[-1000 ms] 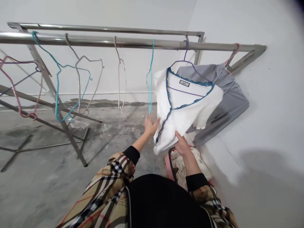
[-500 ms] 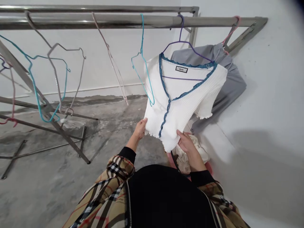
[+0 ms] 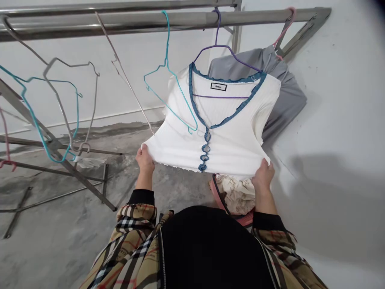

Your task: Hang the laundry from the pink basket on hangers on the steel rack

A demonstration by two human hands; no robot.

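Two-handed hold on white top (image 3: 228, 136). Left hand (image 3: 145, 160): fingers closed, pinching lower left corner of hem. Right hand (image 3: 264, 173): fingers closed over lower right corner of hem. Hands well apart, hem pulled flat and wide between them. Top hung on purple hanger (image 3: 224, 50), hook over steel rail (image 3: 90, 22), front facing camera, blue ruffled trim along neckline and placket, black label inside collar. Just behind top, on same rail: grey garment (image 3: 285, 100) on pink hanger (image 3: 285, 25), against white wall. Just left of top: bare teal hanger (image 3: 168, 80), lower tip overlapping the white fabric. Further left along rail: more bare wire hangers, tilted. Below hem, between forearms: pink-rimmed basket (image 3: 215, 190) with cream cloth (image 3: 236, 192) inside. Plaid sleeves with black cuffs on both arms. Concrete floor underneath.
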